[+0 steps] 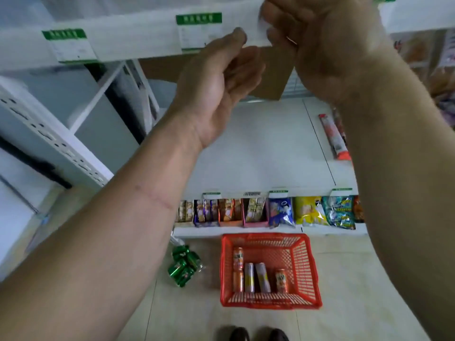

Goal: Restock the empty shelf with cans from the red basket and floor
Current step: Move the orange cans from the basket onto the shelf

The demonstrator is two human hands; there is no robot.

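Observation:
The red basket (306,269) stands on the floor below me and holds several cans (250,276), some orange and some pale, lying flat. To its left on the floor lies a wrapped pack of green cans (184,265). The empty white shelf (258,156) spans the middle of the view. Both hands are raised at the front strip of the shelf above it. My right hand (317,40) pinches a small white label (263,27) on that strip. My left hand (221,77) holds nothing, its thumb tip against the strip and its fingers loosely curled.
A long red-and-white packet (333,136) lies at the right end of the empty shelf. A brown cardboard piece (273,77) hangs behind my hands. Snack boxes and bags (280,212) fill the bottom shelf. A white perforated upright (49,134) runs along the left. My shoes (258,335) stand just short of the basket.

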